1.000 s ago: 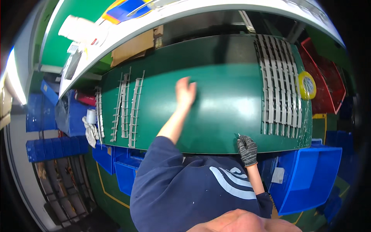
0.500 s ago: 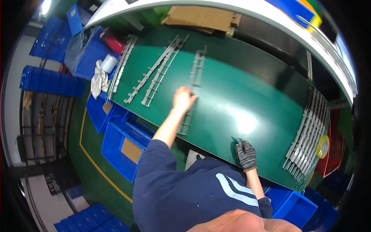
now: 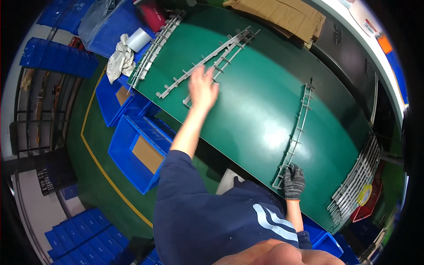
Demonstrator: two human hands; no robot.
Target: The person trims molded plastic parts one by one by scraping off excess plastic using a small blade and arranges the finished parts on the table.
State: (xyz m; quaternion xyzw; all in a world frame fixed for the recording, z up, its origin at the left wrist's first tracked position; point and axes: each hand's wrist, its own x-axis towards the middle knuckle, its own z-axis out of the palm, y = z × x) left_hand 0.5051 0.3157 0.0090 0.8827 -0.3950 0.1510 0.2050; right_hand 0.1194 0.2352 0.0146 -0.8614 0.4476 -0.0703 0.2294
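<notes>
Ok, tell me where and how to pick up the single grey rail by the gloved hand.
Probably pinch the grey rail at mid-length, from above, thumb and fingers on its long sides between cross-pieces. It is long and narrow and lies on the green table with nothing against either side there, so a middle grip should balance it.

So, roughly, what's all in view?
table: one, green, centre
lone strip: one, grey, mid-right
left strips: at least two, grey, left
edge strips: many, grey, both table ends
tape roll: one, yellow, right end
red bin: one, red, far right
cardboard: unclear, brown, far side
roll: one, white, left end
cloth: one, white, beside roll
blue bins: many, blue, mostly left
left hand: one, bare, at left strips
right hand: one, grey-gloved, at lone strip
</notes>
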